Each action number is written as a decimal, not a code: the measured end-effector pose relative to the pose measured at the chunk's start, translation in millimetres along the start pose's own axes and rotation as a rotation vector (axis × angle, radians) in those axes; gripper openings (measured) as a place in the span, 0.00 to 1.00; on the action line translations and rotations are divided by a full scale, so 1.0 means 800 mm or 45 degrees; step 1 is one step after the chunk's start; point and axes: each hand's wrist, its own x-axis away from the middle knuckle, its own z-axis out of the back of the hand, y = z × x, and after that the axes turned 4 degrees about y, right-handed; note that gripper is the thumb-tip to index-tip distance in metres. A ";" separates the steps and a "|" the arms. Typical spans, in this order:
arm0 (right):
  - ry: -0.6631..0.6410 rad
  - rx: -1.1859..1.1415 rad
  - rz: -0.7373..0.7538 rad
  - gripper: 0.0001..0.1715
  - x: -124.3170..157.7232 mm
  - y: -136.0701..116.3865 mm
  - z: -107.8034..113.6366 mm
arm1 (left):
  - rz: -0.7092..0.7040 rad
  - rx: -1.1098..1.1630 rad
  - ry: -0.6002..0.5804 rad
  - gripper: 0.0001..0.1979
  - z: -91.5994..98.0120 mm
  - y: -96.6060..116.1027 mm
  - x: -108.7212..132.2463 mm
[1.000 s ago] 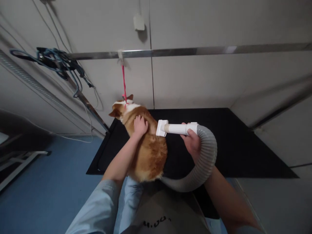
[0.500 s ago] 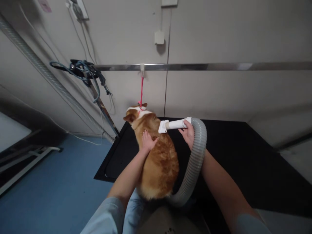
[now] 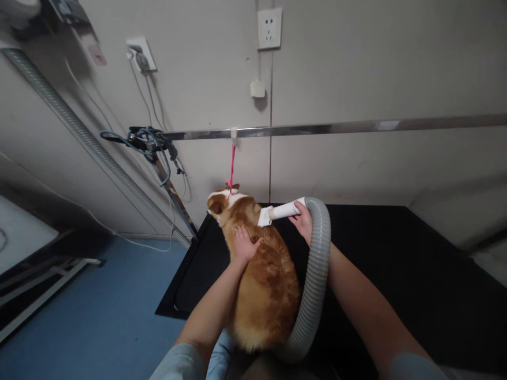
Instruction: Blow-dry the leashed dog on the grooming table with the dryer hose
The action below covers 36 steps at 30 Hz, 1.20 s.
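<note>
A tan and white dog [image 3: 263,285] is on the black grooming table [image 3: 368,253], its back to me and its head at the far end. My left hand [image 3: 244,244] lies on the dog's upper back, fingers spread in the fur. In my right hand [image 3: 303,222] is the white nozzle of a pet dryer [image 3: 285,210], fingers wrapped round its rear end. The flat nozzle tip is at the fur behind the shoulders, right of my left hand. From the nozzle a grey ribbed hose [image 3: 317,264] bends down along the dog's right side.
A pink lead [image 3: 233,163] runs from the dog's neck up to a metal rail [image 3: 332,128] on the wall. Blue-grey straps [image 3: 152,145] hang from a post at the left. Another ribbed hose [image 3: 95,148] slants along the left wall, near cables and sockets [image 3: 270,29].
The view has tilted up, so the wall and rail sit lower in the picture. My left hand stays on the dog's back, and the nozzle stays close to the fur.
</note>
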 end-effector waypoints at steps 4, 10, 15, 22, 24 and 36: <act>0.113 -0.014 -0.036 0.19 0.004 -0.008 0.024 | -0.046 0.003 0.018 0.53 -0.002 -0.003 -0.009; 0.181 -0.073 -0.051 0.18 0.018 -0.016 0.037 | -0.071 0.001 0.021 0.54 0.000 -0.001 -0.017; 0.131 -0.083 -0.020 0.21 0.028 -0.011 0.009 | -0.058 -0.011 0.000 0.54 0.011 0.005 -0.010; -0.076 -0.032 0.117 0.22 0.069 -0.011 0.000 | -0.165 -0.075 -0.098 0.47 0.048 0.031 0.009; -0.133 -0.023 0.122 0.19 0.088 -0.016 0.010 | -0.344 -0.086 -0.154 0.44 0.059 0.042 0.021; -0.022 0.183 0.174 0.12 0.212 -0.061 0.092 | -0.835 -0.038 -0.410 0.32 0.101 0.063 0.107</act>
